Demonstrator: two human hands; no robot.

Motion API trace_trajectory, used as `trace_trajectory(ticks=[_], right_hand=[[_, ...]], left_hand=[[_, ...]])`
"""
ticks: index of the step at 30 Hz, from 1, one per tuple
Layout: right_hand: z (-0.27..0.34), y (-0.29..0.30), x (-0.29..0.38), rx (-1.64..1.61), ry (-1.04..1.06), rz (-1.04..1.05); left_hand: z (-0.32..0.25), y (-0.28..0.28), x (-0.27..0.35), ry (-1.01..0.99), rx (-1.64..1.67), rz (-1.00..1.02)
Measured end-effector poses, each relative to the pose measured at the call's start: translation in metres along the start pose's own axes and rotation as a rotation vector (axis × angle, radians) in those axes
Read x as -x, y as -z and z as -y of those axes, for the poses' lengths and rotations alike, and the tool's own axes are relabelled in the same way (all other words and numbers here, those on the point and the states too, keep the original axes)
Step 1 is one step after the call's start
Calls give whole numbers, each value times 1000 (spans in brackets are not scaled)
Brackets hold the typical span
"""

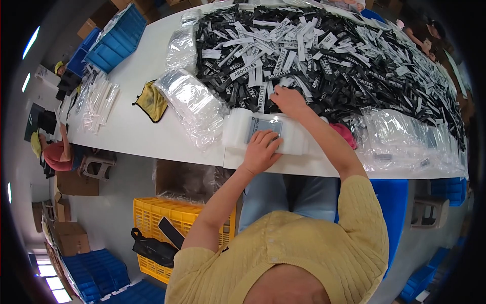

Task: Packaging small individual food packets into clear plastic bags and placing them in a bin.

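Note:
My left hand (262, 150) lies flat with its fingers over the lower part of a dark printed panel (262, 127) on a stack of translucent plastic bags (235, 131). Beyond it, my right hand (290, 102) reaches to the near edge of a large heap of black and white printed packets (281, 60). Its fingertips touch the packets, and a whitish piece shows beside them. Whether the fingers grip that piece is hidden. Bundles of clear plastic bags (193, 102) lie left of the stack.
More clear bags (406, 140) and a red cloth (343, 135) lie to the right. A yellow cloth (152, 100) and a blue crate (115, 41) sit on the left of the white table (182, 146). Below stands a yellow crate (152, 207). Other people (57, 152) are around the room.

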State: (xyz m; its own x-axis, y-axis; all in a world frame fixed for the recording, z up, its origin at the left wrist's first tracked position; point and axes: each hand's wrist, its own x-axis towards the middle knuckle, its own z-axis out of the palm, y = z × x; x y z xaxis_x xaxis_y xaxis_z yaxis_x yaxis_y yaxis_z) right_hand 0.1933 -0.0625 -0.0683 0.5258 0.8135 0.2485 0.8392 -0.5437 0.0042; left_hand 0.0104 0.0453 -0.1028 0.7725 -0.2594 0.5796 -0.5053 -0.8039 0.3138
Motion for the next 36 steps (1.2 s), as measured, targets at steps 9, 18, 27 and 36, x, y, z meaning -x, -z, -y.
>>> trace_trajectory(ticks=[9, 18, 27, 36], right_hand=[[-11, 24, 31, -551, -247, -669], [81, 35, 129, -1101, -240, -572], [115, -1, 178, -863, -151, -546], [102, -24, 175, -688, -225, -662]], left_hand=[[0, 2, 0, 3, -9, -1], [7, 2, 8, 44, 10, -40], [2, 4, -9, 396, 319, -104], [-29, 28, -22, 135, 113, -211]])
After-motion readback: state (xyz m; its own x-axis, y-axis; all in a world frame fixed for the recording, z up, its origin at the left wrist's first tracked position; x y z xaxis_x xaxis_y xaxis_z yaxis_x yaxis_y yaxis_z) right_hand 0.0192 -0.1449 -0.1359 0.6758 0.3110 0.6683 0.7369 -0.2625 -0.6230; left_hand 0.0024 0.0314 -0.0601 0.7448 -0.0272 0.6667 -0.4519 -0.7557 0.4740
